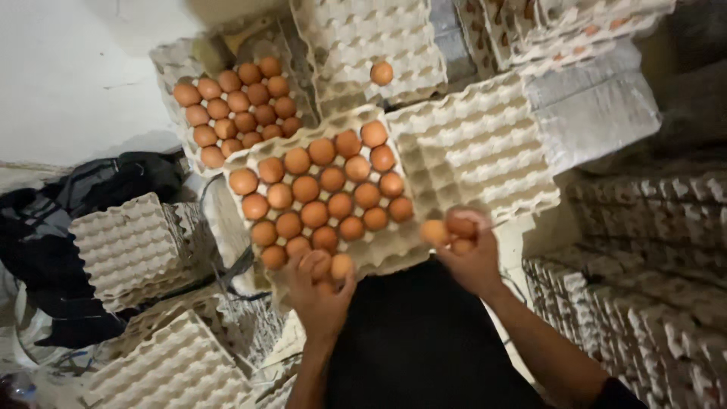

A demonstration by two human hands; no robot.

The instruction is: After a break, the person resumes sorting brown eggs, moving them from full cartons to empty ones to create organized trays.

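Left hand [316, 291] is curled over approx. two or three eggs [330, 266] at the near edge of the egg tray [382, 254], directly over its unfilled front row. Right hand [471, 257] cups more eggs [447, 229], probably three (blurred), just beside the tray's right corner; left hand is nearer the open cups.

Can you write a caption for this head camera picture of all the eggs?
Both hands, left and right, hold brown eggs at a partly filled egg tray, with empty trays stacked around.

Head view, steeply downward (close in)
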